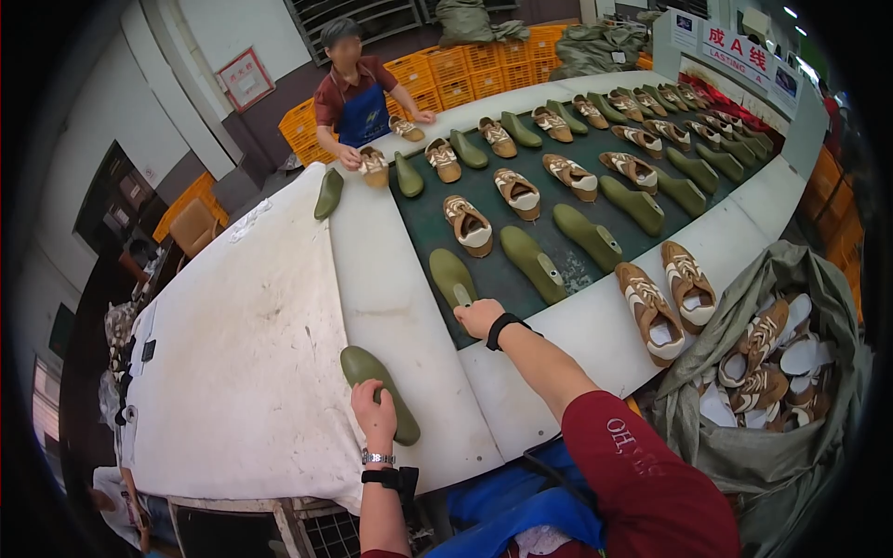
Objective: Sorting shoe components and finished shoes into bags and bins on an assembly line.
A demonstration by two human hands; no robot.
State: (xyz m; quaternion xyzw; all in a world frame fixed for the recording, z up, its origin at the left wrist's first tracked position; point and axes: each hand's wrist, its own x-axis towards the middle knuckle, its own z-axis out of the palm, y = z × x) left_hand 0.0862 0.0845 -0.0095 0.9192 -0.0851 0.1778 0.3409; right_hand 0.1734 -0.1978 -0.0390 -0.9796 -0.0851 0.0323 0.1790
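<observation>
Leftward, white cloth (242, 353) lies spread; at its edge the left hand (374, 414) curls over a green shoe last (366, 365), whether gripping I cannot tell; next, the right hand (480, 319) is closed on the heel end of another green last (451, 273) on the conveyor belt (425, 223), then brown sneakers (647, 307) and a grey-green sack (716, 460)

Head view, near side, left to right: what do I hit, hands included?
White cloth-covered table → left hand on green shoe last → right hand on second green shoe last → brown-and-white sneaker pair → grey-green sack of shoes
</observation>
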